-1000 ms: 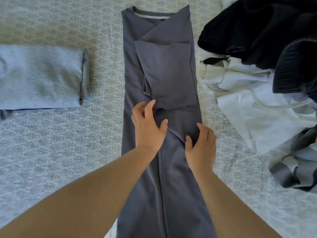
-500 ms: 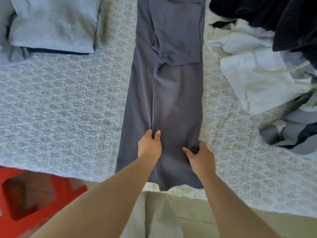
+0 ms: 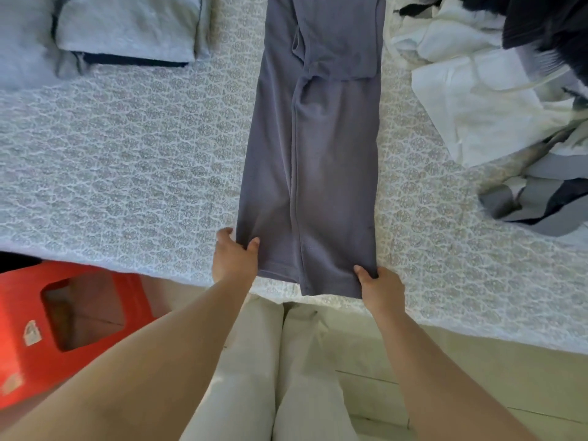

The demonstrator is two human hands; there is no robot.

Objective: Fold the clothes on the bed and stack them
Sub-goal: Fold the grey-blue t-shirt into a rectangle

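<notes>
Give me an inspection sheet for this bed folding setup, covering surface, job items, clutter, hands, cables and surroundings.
Surface: bed with patterned cover.
Job's things: grey shirt lying long, sides folded in; folded light-blue stack at far left.
Clutter: unfolded pile of white, black and grey clothes at right.
Hands: left hand pinches the shirt's near-left corner; right hand grips the near-right corner.
Cables: nothing seen.
Surroundings: red stool beside the bed; pale floor.

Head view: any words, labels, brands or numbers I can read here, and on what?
No text can be read.
Red plastic stool: two white stickers, too blurred to read.
Grey shirt, held at its hem by both hands: no print or tag visible.
Folded light-blue garment: none visible.
</notes>
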